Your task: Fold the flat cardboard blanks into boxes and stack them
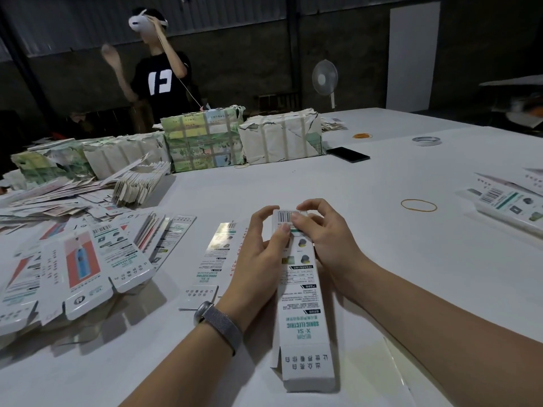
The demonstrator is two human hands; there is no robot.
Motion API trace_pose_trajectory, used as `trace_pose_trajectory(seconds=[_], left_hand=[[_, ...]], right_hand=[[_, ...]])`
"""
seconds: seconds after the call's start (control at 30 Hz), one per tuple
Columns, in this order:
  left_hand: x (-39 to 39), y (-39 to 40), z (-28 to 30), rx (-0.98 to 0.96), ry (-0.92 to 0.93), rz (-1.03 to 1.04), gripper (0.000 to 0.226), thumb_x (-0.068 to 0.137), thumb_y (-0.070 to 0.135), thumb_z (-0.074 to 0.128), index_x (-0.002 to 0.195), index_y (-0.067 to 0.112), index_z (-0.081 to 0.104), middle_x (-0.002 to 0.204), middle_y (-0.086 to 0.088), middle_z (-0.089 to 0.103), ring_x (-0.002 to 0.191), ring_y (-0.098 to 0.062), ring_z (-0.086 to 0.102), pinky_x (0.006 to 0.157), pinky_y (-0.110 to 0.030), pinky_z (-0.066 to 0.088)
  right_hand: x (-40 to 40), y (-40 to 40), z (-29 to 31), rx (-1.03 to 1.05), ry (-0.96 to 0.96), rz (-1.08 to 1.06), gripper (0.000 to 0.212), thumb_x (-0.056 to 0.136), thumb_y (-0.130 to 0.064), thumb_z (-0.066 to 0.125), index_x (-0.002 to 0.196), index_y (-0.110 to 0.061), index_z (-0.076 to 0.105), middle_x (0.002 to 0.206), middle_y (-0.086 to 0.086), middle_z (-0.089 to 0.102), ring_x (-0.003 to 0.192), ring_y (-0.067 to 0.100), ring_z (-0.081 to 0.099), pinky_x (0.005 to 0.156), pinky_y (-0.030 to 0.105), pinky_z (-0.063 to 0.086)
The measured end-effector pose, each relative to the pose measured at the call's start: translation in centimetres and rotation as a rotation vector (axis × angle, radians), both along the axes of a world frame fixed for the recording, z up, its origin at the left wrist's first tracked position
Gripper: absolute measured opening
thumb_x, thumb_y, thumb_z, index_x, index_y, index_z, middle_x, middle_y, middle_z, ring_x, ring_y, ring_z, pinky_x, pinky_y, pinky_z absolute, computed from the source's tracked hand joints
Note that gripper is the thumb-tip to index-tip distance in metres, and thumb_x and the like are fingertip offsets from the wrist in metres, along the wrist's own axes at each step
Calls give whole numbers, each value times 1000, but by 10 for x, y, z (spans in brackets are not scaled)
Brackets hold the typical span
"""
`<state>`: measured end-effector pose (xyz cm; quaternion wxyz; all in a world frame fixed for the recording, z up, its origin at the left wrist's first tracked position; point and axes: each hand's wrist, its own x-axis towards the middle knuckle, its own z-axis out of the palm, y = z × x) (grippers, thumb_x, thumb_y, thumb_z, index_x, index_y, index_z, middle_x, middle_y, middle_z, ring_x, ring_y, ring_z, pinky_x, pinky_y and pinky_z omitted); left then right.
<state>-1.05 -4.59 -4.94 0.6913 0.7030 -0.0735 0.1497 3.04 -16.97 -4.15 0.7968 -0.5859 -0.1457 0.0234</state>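
Both sets of fingers [286, 230] are curled round the far end of the box [299, 292], left hand [258, 259] and right hand [326, 242] pinching its barcode flap shut. I'd say too hard a squeeze creases that end; too little, and the flap springs open. The near flap hangs loose over the desk [382, 177], so it could snag. Flat blanks [79, 268] lie left, well apart.

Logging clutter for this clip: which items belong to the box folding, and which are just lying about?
Job: box gripped by left hand and right hand; flat blanks; single blank; folded boxes; wrapped bundles.

Lying about: rubber band; phone; tape roll; fan.
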Motion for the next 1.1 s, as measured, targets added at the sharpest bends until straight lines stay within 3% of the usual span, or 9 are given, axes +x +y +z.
trace_pose_trajectory(seconds=[0.27,0.4,0.47,0.57,0.67,0.83,0.93,1.0,1.1], left_hand=[[1,2,-1,-18,-11,-41,26,101,29,55,126,33,49,85,-6,77,73,-26,75,62,-34,59],[2,6,4,-30,87,-121,35,89,42,53,124,48,53,101,-3,77,87,-22,75,66,-28,55],[2,9,5,8,118,-157,36,90,40,51,123,54,54,106,0,77,91,-20,74,68,-27,54],[1,9,5,-7,79,-140,36,100,24,52,130,45,52,98,-1,78,79,-16,75,58,-22,55],[0,8,6,-46,53,-47,34,105,20,50,132,39,47,88,-3,78,66,-17,73,49,-25,54],[5,18,9,-75,-40,159,37,101,25,60,125,36,35,72,-1,76,47,-10,62,41,-20,46],[7,21,8,-84,-81,207,43,98,29,65,124,37,32,70,0,74,46,-12,60,40,-22,46],[8,22,6,-75,-83,175,40,97,32,65,121,43,34,75,0,75,49,-14,63,41,-23,47],[8,21,4,-66,-37,113,40,99,36,59,125,50,31,89,-1,77,62,-15,70,45,-23,51]], right_hand=[[-2,-2,4,-2,-38,-3,8,96,-14,64,96,-16,57,71,1,70,57,19,66,54,31,55],[-3,-3,5,28,-22,-31,8,95,-18,66,99,-18,59,74,3,72,59,21,69,54,32,57],[-2,-4,4,42,5,-52,8,95,-20,66,100,-19,60,76,2,74,59,20,69,52,31,56],[0,-4,4,23,11,-63,10,96,-23,65,105,-21,61,84,6,74,61,20,70,54,31,56],[4,-7,5,-224,-102,-158,15,98,-28,61,113,-30,60,101,5,67,69,15,71,61,31,58],[0,-24,26,-572,-529,-210,29,87,-33,74,115,-31,65,106,-10,62,81,3,62,66,15,49],[-5,-23,32,-948,-796,-154,51,79,-37,79,126,-25,65,116,-4,61,100,12,61,82,29,52],[-7,-21,32,-1003,-805,-150,51,80,-32,79,128,-21,65,120,0,60,105,15,59,90,31,49],[-7,-32,39,-960,-710,-207,51,80,-26,78,129,-22,64,120,-1,61,93,5,54,89,27,49]])
